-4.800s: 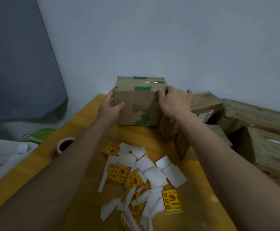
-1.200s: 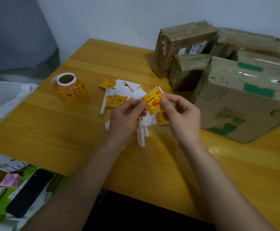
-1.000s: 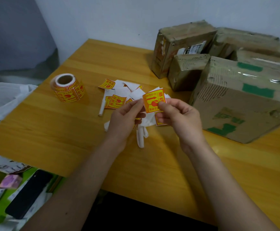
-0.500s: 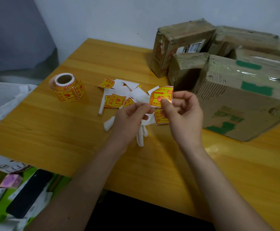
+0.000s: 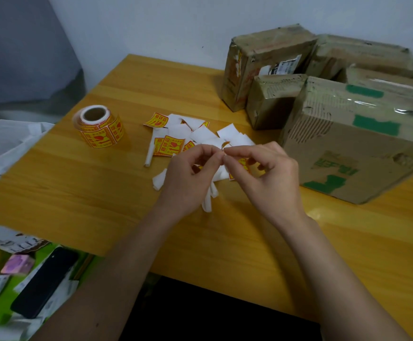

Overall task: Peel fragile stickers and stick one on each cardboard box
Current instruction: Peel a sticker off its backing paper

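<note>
Fingers of my left hand (image 5: pixel 188 178) and right hand (image 5: pixel 269 178) pinch together on one fragile sticker (image 5: pixel 226 144), held edge-on above the worktop (image 5: pixel 102 193); only a sliver of it shows between the fingertips. Beneath my hands I see loose stickers and white backing scraps (image 5: pixel 200 134). Just to the right stands the green-taped cardboard box (image 5: pixel 358 143), smaller boxes (image 5: pixel 262 70) behind it. The sticker roll (image 5: pixel 99 126) sits well to the left.
</note>
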